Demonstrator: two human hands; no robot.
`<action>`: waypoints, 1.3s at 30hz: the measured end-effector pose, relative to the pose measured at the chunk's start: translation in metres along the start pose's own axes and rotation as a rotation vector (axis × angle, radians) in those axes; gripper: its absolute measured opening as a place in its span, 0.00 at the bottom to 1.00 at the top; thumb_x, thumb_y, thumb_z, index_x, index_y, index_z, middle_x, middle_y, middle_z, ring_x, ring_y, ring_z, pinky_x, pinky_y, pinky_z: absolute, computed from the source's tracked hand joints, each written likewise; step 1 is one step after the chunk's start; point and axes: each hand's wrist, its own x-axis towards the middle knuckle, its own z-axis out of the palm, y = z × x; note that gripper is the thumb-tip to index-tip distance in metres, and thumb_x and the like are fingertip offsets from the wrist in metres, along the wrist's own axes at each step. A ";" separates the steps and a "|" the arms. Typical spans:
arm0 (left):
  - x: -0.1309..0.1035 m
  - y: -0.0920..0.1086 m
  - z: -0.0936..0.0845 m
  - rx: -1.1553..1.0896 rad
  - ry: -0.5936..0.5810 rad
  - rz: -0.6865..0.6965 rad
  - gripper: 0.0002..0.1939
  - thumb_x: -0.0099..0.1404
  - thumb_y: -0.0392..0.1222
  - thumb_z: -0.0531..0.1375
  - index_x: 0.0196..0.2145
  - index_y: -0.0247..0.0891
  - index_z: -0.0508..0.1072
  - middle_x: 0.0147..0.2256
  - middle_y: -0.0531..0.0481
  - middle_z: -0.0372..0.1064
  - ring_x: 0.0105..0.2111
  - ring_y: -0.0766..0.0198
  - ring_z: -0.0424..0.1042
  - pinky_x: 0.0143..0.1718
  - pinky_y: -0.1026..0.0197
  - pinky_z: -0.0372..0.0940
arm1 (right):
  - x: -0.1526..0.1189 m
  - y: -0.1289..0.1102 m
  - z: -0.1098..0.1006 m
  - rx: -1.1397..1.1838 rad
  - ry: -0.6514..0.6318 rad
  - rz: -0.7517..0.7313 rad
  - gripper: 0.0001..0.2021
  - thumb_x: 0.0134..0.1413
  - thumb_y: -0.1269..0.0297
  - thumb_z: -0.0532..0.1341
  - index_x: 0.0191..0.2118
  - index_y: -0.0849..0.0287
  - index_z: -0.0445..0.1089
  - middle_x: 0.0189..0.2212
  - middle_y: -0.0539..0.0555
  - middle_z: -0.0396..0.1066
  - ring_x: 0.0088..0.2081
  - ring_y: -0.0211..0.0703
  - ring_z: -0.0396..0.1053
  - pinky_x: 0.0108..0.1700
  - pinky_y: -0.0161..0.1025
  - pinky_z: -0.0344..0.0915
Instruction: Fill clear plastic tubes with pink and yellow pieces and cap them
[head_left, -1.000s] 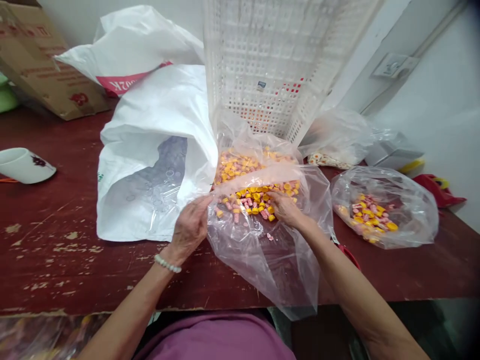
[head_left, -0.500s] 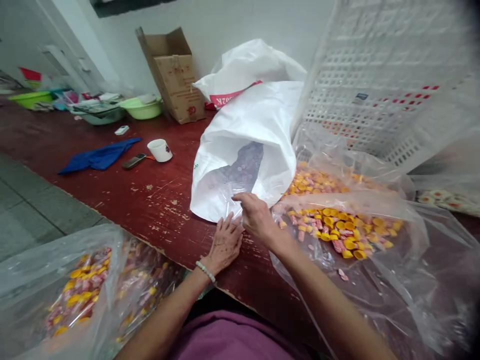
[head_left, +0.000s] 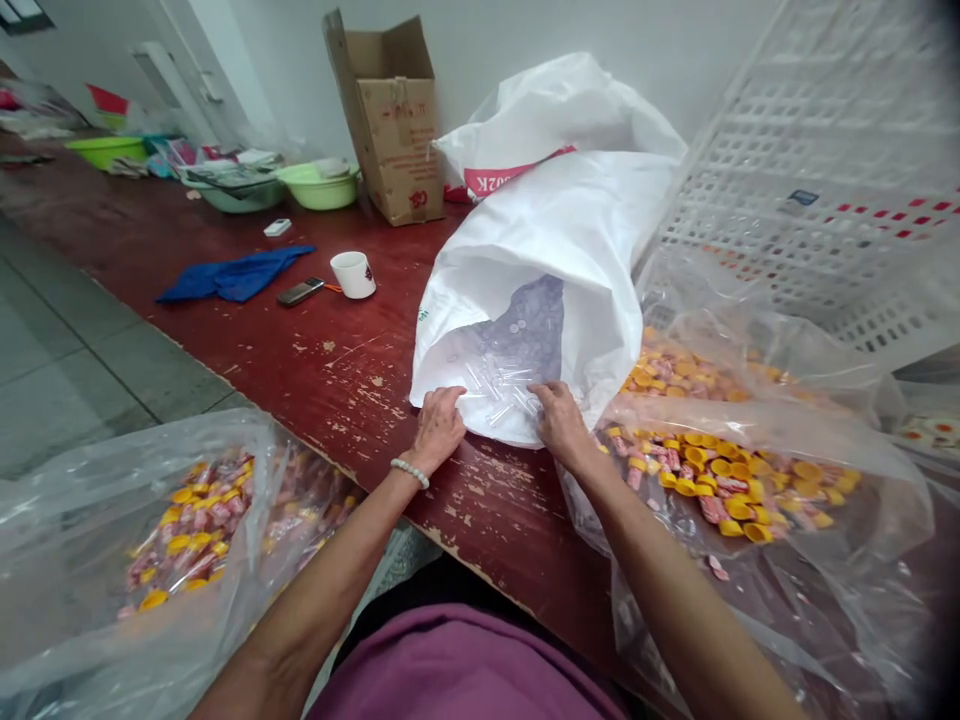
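A large white sack (head_left: 540,225) lies on the red table with its mouth facing me. Clear thin tubes (head_left: 502,390) and small translucent round pieces (head_left: 525,325) are inside it. My left hand (head_left: 439,428), with a beaded bracelet at the wrist, pinches the lower left of the sack's rim. On the right side of the same rim is my right hand (head_left: 561,422), its fingers closed on the edge beside the tubes.
Clear bags of yellow-capped pink pieces lie right (head_left: 720,475) and lower left (head_left: 202,520). A white crate (head_left: 757,190) leans behind. Further left are a mug (head_left: 352,275), phone (head_left: 300,291), blue cloth (head_left: 236,275), carton (head_left: 401,150) and basins (head_left: 319,188).
My hands have moved apart to either side of the sack's mouth, which shows more loose tubes at its front. The whole view has shifted, with the objects now further right.
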 end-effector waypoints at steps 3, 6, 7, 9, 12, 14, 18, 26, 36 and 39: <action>0.012 0.003 0.001 0.084 -0.021 0.013 0.25 0.52 0.24 0.50 0.47 0.35 0.69 0.38 0.40 0.67 0.42 0.52 0.64 0.45 0.51 0.60 | 0.003 0.000 0.001 -0.078 -0.046 -0.035 0.29 0.43 0.83 0.49 0.53 0.60 0.65 0.50 0.62 0.60 0.48 0.47 0.63 0.48 0.40 0.62; 0.019 0.004 0.003 0.256 -0.046 0.020 0.24 0.53 0.26 0.51 0.47 0.38 0.70 0.41 0.37 0.62 0.43 0.47 0.61 0.41 0.48 0.59 | 0.010 0.001 -0.003 -0.143 -0.105 -0.043 0.28 0.47 0.82 0.49 0.53 0.57 0.65 0.47 0.60 0.61 0.42 0.44 0.65 0.44 0.37 0.63; 0.022 0.004 0.003 0.300 -0.057 0.028 0.23 0.53 0.26 0.52 0.46 0.39 0.70 0.42 0.36 0.61 0.43 0.46 0.60 0.40 0.48 0.59 | 0.012 0.001 -0.004 -0.158 -0.117 -0.040 0.27 0.49 0.81 0.49 0.53 0.56 0.66 0.45 0.59 0.62 0.40 0.43 0.65 0.42 0.36 0.63; 0.026 0.004 0.005 0.342 -0.074 0.048 0.19 0.55 0.28 0.52 0.42 0.39 0.72 0.43 0.35 0.60 0.44 0.45 0.59 0.40 0.47 0.58 | 0.015 0.001 -0.006 -0.174 -0.121 -0.031 0.23 0.52 0.79 0.49 0.52 0.55 0.67 0.44 0.58 0.62 0.38 0.42 0.66 0.40 0.36 0.63; 0.032 0.001 0.006 0.355 -0.092 0.080 0.12 0.57 0.30 0.52 0.35 0.37 0.73 0.42 0.34 0.62 0.45 0.44 0.60 0.41 0.46 0.56 | 0.018 0.000 -0.008 -0.171 -0.100 -0.032 0.19 0.54 0.76 0.51 0.50 0.57 0.67 0.48 0.60 0.61 0.42 0.46 0.64 0.41 0.39 0.62; 0.034 -0.002 0.003 0.338 -0.107 0.104 0.09 0.58 0.32 0.54 0.33 0.36 0.72 0.41 0.35 0.65 0.44 0.45 0.61 0.42 0.46 0.56 | 0.017 -0.004 -0.010 -0.165 -0.063 -0.050 0.17 0.54 0.75 0.53 0.49 0.59 0.66 0.52 0.61 0.60 0.47 0.49 0.61 0.45 0.42 0.61; 0.029 -0.012 -0.011 0.287 -0.107 0.117 0.09 0.59 0.37 0.56 0.38 0.38 0.71 0.33 0.43 0.70 0.38 0.53 0.66 0.43 0.50 0.57 | 0.011 -0.018 -0.014 -0.128 0.029 -0.155 0.14 0.56 0.71 0.55 0.49 0.62 0.64 0.50 0.62 0.64 0.51 0.53 0.58 0.50 0.45 0.56; 0.002 -0.027 -0.033 -0.437 0.048 -0.109 0.14 0.52 0.44 0.63 0.37 0.36 0.74 0.25 0.54 0.66 0.25 0.68 0.65 0.28 0.65 0.59 | 0.009 -0.031 -0.001 0.005 -0.109 -0.309 0.14 0.57 0.67 0.57 0.49 0.62 0.65 0.44 0.60 0.67 0.46 0.48 0.62 0.48 0.41 0.58; -0.011 -0.012 -0.023 -1.331 0.081 -0.447 0.16 0.51 0.44 0.64 0.32 0.37 0.62 0.36 0.47 0.73 0.35 0.61 0.74 0.39 0.54 0.69 | 0.002 -0.050 0.015 -0.053 -0.261 -0.230 0.15 0.56 0.77 0.50 0.45 0.59 0.67 0.45 0.62 0.69 0.50 0.53 0.61 0.49 0.49 0.58; -0.015 -0.010 -0.018 -1.175 0.109 -0.429 0.14 0.52 0.44 0.64 0.31 0.37 0.63 0.26 0.53 0.70 0.27 0.64 0.72 0.31 0.60 0.68 | -0.001 -0.061 0.015 0.014 -0.223 -0.164 0.15 0.56 0.74 0.51 0.48 0.62 0.64 0.45 0.63 0.68 0.48 0.51 0.63 0.49 0.49 0.59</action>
